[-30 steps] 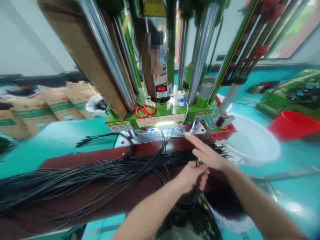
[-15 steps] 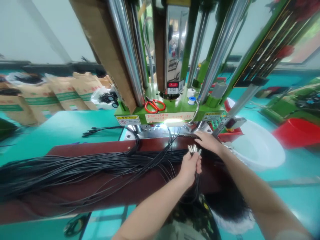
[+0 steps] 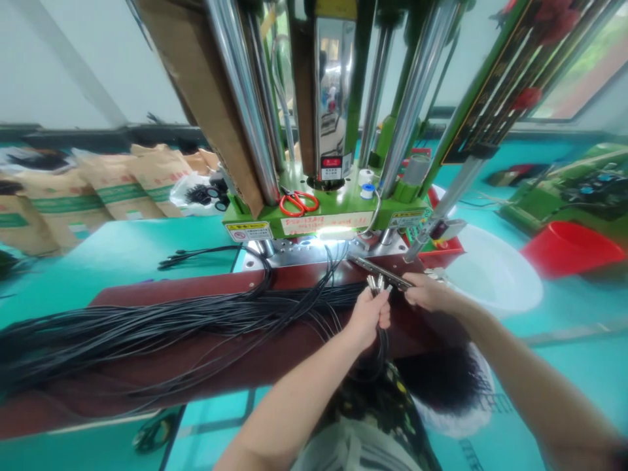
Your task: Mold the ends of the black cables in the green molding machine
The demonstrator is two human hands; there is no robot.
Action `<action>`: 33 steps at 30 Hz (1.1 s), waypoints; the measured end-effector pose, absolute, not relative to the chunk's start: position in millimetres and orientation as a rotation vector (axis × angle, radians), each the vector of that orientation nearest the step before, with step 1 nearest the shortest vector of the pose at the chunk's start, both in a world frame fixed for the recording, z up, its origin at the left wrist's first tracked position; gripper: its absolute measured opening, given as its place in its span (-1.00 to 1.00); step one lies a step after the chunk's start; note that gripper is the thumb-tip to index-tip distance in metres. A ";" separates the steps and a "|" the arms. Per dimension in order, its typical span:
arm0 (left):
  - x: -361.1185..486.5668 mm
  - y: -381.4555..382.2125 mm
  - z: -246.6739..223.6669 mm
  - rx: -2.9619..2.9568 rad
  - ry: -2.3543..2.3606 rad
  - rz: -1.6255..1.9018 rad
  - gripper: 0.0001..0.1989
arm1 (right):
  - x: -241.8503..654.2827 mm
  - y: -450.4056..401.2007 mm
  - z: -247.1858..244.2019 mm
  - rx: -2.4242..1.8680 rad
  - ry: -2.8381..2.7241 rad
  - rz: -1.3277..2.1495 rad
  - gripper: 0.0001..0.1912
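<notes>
Now the left hand [image 3: 369, 316] has its fingers curled round metal-tipped cables [image 3: 380, 283]. Alongside, the right hand [image 3: 428, 293] pinches a slim metal bar [image 3: 380, 270] by one end.

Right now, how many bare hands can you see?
2. The left hand grips black cables just below their silvery ends; the right hand, beside it, holds a metal bar. No others are discernible.

Factory workshop, manufacturing floor. Green press [image 3: 338, 201] with thick steel columns [image 3: 245, 98] and warning labels [image 3: 248, 231], long black cables [image 3: 196, 327] heaped across a reddish-brown tabletop [image 3: 196, 286]. Printed paper sacks [image 3: 69, 203] lined up at left, second green machine [image 3: 564, 190] at right, teal floor [image 3: 579, 307], big tubs [image 3: 505, 268].
</notes>
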State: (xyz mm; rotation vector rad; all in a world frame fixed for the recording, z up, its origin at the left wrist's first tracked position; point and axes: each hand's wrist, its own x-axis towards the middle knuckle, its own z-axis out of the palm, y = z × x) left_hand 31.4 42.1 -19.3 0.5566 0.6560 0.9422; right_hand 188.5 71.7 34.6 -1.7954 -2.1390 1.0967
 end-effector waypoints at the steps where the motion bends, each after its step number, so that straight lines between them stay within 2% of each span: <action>1: 31.7 41.4 -18.9 0.564 0.651 0.917 -0.56 | 191.8 57.9 29.9 -1.776 -1.943 1.260 -0.95; 4: 34.3 37.8 -16.0 0.586 0.651 0.848 -0.59 | 192.3 21.9 15.9 -1.582 -1.299 1.548 -0.86; 7: 40.0 32.3 -12.1 0.628 0.699 0.787 -0.59 | 182.8 3.1 7.9 -1.456 -1.018 1.452 -0.77; 12: 49.2 26.0 -10.7 0.716 0.769 0.711 -0.59 | 172.4 0.7 0.1 -1.373 -0.945 1.251 -0.68; 22: 51.6 24.6 -13.6 0.812 0.853 0.747 -0.67 | 163.9 -8.8 -7.7 -1.601 -1.055 0.977 -0.51; 28: 45.9 27.3 -17.3 0.923 0.839 0.860 -0.76 | 165.5 -8.2 -8.9 -1.494 -0.910 1.078 -0.52; 33: 43.9 31.6 -17.7 0.855 0.928 0.949 -0.76 | 170.9 -5.6 -11.5 -1.392 -0.783 1.156 -0.52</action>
